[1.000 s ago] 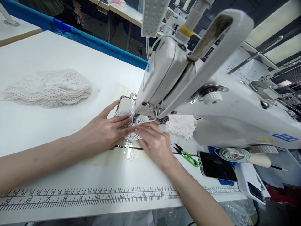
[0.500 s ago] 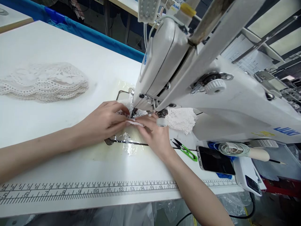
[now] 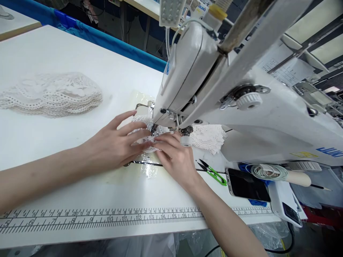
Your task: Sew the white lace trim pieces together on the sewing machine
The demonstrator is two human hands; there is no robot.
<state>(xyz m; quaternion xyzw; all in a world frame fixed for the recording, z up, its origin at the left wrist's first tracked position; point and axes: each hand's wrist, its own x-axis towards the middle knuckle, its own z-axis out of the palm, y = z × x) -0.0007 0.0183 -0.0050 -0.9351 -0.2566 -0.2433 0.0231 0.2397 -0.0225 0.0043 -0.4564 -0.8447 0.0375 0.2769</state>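
Note:
A piece of white eyelet lace point(image 3: 154, 147) lies under the presser foot point(image 3: 153, 129) of a white sewing machine point(image 3: 184, 67). My left hand point(image 3: 122, 141) is over the lace's left part with its fingers spread, fingertips at the fabric. Close to the needle area, my right hand point(image 3: 175, 157) has its fingers together on the lace's near edge, the thumb lower down; its fingers partly cover the cloth. More white lace point(image 3: 210, 137) rests behind the right hand, to the right of the needle.
A stack of white lace point(image 3: 50, 94) lies on the left of the white table point(image 3: 88, 192). Right of my hands are green thread snips point(image 3: 214, 175), a black-screened phone point(image 3: 248, 185) and a coiled cable point(image 3: 268, 171). A printed ruler point(image 3: 112, 218) runs along the front edge.
My left hand has opened from a pinch on the lace edge and spread its fingers. The folded-up edge now lies flatter. My right hand stays near the same spot.

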